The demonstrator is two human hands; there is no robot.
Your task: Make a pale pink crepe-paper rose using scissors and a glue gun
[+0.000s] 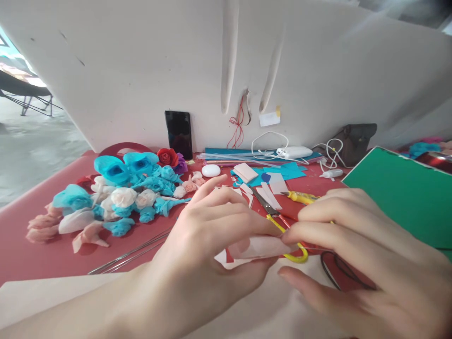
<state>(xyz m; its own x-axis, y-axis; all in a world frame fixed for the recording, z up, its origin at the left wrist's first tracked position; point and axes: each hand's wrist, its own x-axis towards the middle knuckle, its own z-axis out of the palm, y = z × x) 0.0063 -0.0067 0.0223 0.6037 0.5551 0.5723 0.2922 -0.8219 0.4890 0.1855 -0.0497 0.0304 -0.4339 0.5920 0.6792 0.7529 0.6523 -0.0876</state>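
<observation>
A pale, thin piece of crepe paper [259, 247], curled lengthwise, is pinched between the fingers and thumb of my left hand [215, 240]. My right hand [346, 240] meets its right end, the index fingertip pressing there and the thumb lower and apart. A thin wire [312, 248] runs from that end toward my right palm, where the fingers partly hide it. Just behind the paper lie scissors [268, 207] with yellow and red handles, partly covered by my hands. White paper scraps [270, 195] surround the blades.
Blue, white and pink paper flowers [122, 197] crowd the left of the red table [141, 256]. Metal wires [130, 252] lie nearer. A phone [178, 134] leans on the wall; a white case [211, 170] sits before it. A yellow-handled tool [300, 197] and green board [406, 202] are right.
</observation>
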